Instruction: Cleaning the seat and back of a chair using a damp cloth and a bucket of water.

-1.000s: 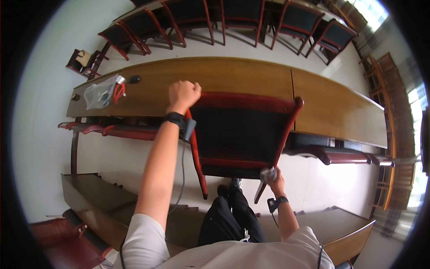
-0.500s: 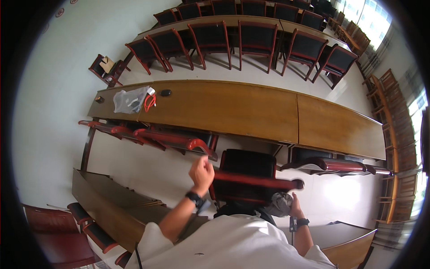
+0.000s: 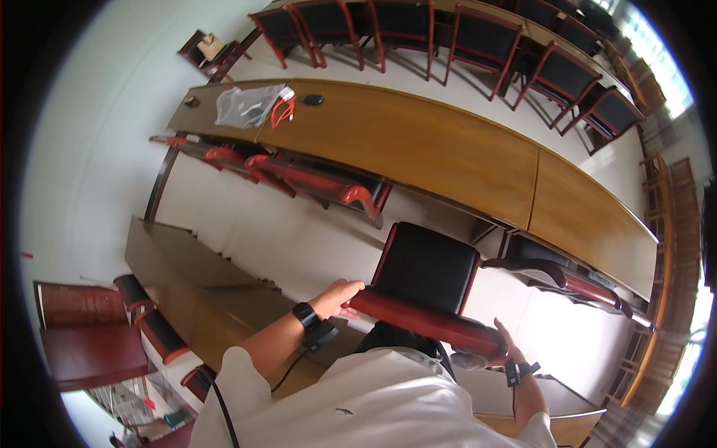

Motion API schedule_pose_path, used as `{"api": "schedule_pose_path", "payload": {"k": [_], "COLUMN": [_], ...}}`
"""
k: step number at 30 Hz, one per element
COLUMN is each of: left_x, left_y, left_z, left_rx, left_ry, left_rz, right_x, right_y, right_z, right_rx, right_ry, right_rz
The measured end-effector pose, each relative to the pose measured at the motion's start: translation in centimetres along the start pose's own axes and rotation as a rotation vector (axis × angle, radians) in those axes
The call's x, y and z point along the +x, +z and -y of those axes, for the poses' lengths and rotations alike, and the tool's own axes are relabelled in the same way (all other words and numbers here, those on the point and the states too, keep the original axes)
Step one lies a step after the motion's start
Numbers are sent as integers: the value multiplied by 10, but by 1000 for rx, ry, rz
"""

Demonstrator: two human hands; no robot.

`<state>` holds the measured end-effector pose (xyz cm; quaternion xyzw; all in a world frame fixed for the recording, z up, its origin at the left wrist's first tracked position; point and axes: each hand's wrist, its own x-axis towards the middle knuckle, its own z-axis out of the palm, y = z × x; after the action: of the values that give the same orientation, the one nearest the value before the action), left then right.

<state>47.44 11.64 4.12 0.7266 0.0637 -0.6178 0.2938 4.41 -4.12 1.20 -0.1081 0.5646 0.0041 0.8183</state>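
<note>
- Fingers (image 3: 354, 286) of the left hand (image 3: 334, 299) curl about the left end of the top rail of a red-framed chair (image 3: 426, 269), gripping it.
- The right hand (image 3: 510, 348) lies against the rail's other end, one digit pointing up; we cannot tell how its remaining fingers close.
- We see both elbows bent, the forearms reaching inward, each wrist wearing a black band with a small box.
- A grey crumpled thing (image 3: 467, 361), blurred, shows beside the right hand, under the rail.
- On the white shirt (image 3: 373, 399) we find a small dark mark, too small for us to make out.
- The chair, black-seated, stands between the person and a long brown counter (image 3: 418, 157).
- On that counter we see a clear plastic bag (image 3: 240, 108), a red cable (image 3: 282, 113) and a small black object (image 3: 313, 99).
- Beyond it, dark-backed chairs (image 3: 403, 30) line another row; the floor (image 3: 287, 228) is pale, and windows brighten the right side.
</note>
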Motion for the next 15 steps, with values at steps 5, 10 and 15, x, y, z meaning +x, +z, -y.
{"api": "schedule_pose_path", "payload": {"k": [5, 10, 15], "left_x": [23, 16, 22], "left_y": [-5, -8, -7], "left_z": [40, 57, 63], "left_rx": [125, 317, 328], "left_ry": [-40, -119, -122], "left_rz": [205, 177, 222], "right_x": [28, -2, -21], "right_y": [-58, -27, -1], "right_z": [-42, -28, -23], "right_rx": [-232, -360, -440], "right_ry": [-46, 155, 14], "right_rz": [-100, -191, -174]}}
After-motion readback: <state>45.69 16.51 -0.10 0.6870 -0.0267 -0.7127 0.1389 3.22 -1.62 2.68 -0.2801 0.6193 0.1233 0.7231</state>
